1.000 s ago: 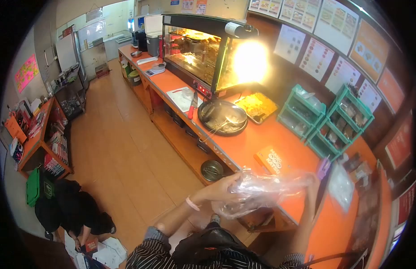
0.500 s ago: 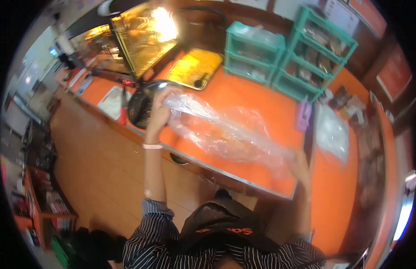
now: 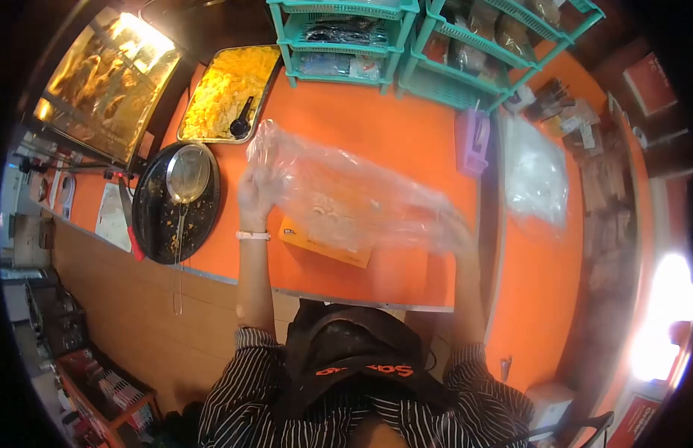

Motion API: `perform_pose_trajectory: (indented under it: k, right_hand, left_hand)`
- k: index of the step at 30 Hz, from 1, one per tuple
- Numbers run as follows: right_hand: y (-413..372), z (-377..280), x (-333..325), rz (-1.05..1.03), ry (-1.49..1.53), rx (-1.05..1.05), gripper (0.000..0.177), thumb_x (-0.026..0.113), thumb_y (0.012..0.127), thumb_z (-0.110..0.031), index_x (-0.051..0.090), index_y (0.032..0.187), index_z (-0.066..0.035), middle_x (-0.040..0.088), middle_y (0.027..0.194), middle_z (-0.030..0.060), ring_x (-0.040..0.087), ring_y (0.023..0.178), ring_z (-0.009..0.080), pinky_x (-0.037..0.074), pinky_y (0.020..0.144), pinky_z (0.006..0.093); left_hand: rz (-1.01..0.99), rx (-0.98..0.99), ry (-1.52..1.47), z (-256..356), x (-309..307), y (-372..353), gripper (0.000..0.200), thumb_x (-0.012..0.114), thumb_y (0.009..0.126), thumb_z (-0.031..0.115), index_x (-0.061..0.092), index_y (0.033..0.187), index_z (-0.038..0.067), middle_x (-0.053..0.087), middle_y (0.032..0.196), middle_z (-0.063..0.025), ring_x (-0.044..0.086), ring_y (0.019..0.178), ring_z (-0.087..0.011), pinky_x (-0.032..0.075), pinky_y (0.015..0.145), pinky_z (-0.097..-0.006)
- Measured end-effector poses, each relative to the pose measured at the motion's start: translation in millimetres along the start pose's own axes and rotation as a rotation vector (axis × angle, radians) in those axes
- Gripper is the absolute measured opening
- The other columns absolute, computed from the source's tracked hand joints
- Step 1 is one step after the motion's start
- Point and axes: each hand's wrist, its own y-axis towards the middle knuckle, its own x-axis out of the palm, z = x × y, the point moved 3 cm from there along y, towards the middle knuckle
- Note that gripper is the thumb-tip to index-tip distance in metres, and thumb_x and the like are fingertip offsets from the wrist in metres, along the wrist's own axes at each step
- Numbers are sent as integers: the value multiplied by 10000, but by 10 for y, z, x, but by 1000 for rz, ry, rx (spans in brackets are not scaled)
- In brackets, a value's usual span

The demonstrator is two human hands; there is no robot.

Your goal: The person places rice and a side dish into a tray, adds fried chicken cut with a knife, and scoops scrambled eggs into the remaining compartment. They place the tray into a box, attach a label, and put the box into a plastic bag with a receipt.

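A clear plastic bag (image 3: 361, 179) is stretched sideways between my two hands above the orange counter. My left hand (image 3: 255, 196), with a pale band at the wrist, is closed on the bag's left end. At the right end my right hand (image 3: 455, 230) grips the plastic; its fingers are blurred and partly covered by it. Beneath the bag lies an orange box (image 3: 320, 248), its top seen through the film.
A black round pan (image 3: 148, 224) with a strainer (image 3: 188, 175) stands at left, near a red-handled knife (image 3: 130, 220). Behind are a tray of yellow food (image 3: 219, 86), a lit display case (image 3: 107, 82) and green shelves (image 3: 339, 48). A purple holder (image 3: 472, 142) and more plastic bags (image 3: 537, 175) lie right.
My view has turned, so the counter and shelves sit further left and higher. The bag has been brought more level between my hands, and the orange box now shows more clearly beneath it.
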Motion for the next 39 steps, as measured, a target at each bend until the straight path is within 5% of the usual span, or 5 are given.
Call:
perform_pose_trajectory:
  k: [3, 8, 19, 31, 39]
  right_hand:
    - [264, -36, 106, 512, 614, -176, 203, 523, 852, -236, 547, 951, -61, 568, 786, 47, 575, 639, 152, 491, 509, 275]
    - [580, 161, -174, 242, 715, -261, 229, 477, 872, -285, 536, 966, -85, 585, 852, 97, 588, 736, 210, 516, 580, 335]
    - [1117, 731, -741, 1034, -140, -125, 456, 505, 829, -449, 515, 1074, -64, 561, 934, 59, 561, 758, 137, 461, 538, 274]
    - [379, 1093, 988, 609, 13, 316, 537, 683, 739, -182, 403, 1134, 51, 538, 1040, 149, 549, 954, 186, 476, 775, 293]
    - [669, 78, 915, 613, -164, -158, 449, 602, 818, -190, 422, 1177, 12, 533, 1099, 116, 527, 990, 179, 458, 808, 300]
  left_hand:
    - [-169, -190, 68, 45, -308, 203, 469, 453, 878, 281, 349, 1281, 65, 466, 1228, -80, 535, 793, -110, 463, 659, -233]
    - [-664, -584, -358, -144, -746, 628, 444, 497, 853, 293, 428, 1207, 36, 512, 1165, -64, 508, 650, -84, 437, 566, -212]
    - [375, -38, 1616, -245, -1225, 1500, 709, 636, 743, 419, 365, 1239, -8, 401, 1221, -236, 429, 1105, -348, 370, 919, -417]
    - [70, -350, 1212, -615, -1040, -555, 581, 579, 820, 223, 266, 1290, 80, 399, 1217, -147, 420, 1098, -251, 379, 896, -389]
    - [-178, -331, 756, -281, -423, 182, 420, 456, 902, 183, 293, 1279, 96, 500, 1156, -77, 481, 1036, -143, 424, 839, -292]
